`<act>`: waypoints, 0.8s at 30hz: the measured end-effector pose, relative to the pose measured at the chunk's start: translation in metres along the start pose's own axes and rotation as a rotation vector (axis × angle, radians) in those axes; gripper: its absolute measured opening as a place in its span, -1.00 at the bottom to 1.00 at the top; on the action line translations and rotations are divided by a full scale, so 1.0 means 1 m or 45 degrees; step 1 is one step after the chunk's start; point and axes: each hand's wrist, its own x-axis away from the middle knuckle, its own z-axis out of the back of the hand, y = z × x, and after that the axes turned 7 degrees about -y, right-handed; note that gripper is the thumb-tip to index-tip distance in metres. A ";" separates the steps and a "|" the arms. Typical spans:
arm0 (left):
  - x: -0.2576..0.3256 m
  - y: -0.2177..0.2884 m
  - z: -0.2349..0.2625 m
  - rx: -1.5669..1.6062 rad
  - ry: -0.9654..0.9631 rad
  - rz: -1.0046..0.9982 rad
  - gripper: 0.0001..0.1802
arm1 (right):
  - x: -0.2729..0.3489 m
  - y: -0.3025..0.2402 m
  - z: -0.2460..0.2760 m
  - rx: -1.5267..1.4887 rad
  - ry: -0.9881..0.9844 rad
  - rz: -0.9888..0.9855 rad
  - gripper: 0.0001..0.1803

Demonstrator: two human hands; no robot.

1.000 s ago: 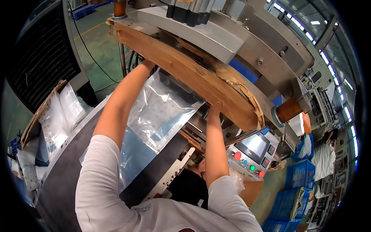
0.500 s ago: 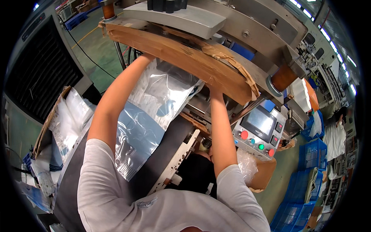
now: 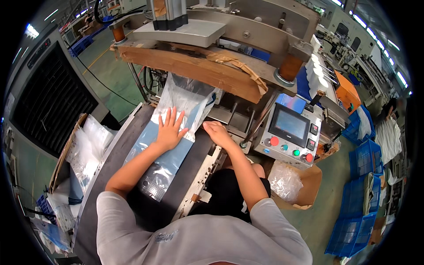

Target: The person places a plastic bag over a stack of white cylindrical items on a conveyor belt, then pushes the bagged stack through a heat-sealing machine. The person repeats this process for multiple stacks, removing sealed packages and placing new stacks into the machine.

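Observation:
My left hand (image 3: 170, 131) lies flat with its fingers spread on a clear and silvery plastic bag (image 3: 182, 106). Beneath it stretches a sheet of shiny blue-grey film (image 3: 143, 140), whose clear perforated end (image 3: 155, 182) points toward me. The bag's far end runs under the press's upper plate, whose front edge (image 3: 185, 66) is wrapped in brown tape. My right hand (image 3: 216, 131) rests on the edge of the black work surface (image 3: 194, 163), close beside the bag. Its fingers are extended and appear to hold nothing.
A control box (image 3: 289, 132) with a screen and coloured buttons stands at the right, above a cardboard box (image 3: 311, 187) of clear plastic scraps. Plastic bags (image 3: 86, 141) fill a carton at the left. Blue crates (image 3: 353, 221) are stacked on the far right.
Both hands have come back toward me from under the press's taped edge. My left hand now lies on the bag, and my right hand rests at the work surface's edge.

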 end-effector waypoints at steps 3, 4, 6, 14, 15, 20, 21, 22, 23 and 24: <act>0.002 -0.009 -0.008 0.053 -0.102 0.021 -0.27 | 0.026 0.001 0.021 -0.159 0.000 0.130 -0.56; 0.003 -0.008 -0.008 0.065 -0.105 0.022 -0.27 | 0.047 0.003 0.030 -0.254 0.021 0.175 -0.57; 0.002 -0.008 -0.010 0.090 -0.103 0.024 -0.27 | 0.098 0.013 0.057 -0.745 -0.075 -0.031 -0.53; 0.004 -0.003 -0.007 0.046 -0.116 0.045 -0.26 | 0.343 0.190 0.157 -1.362 0.517 -0.929 -0.54; 0.005 -0.003 -0.007 0.043 -0.118 0.048 -0.26 | 0.370 0.218 0.163 -1.392 0.755 -1.006 -0.54; -0.002 0.000 -0.006 0.060 -0.168 0.046 -0.26 | 0.438 0.288 0.174 -0.661 1.487 -1.445 -0.56; -0.004 0.002 -0.006 0.078 -0.176 0.039 -0.26 | 0.442 0.291 0.185 -0.159 1.312 -1.568 -0.58; -0.005 0.002 -0.005 0.082 -0.183 0.032 -0.26 | 0.437 0.292 0.191 0.322 1.103 -1.647 -0.60; -0.005 0.003 -0.003 0.075 -0.188 0.039 -0.26 | 0.418 0.279 0.210 0.375 1.224 -1.628 -0.64; 0.000 0.000 -0.001 0.054 -0.195 0.071 -0.26 | 0.383 0.244 0.236 0.428 1.326 -1.593 -0.68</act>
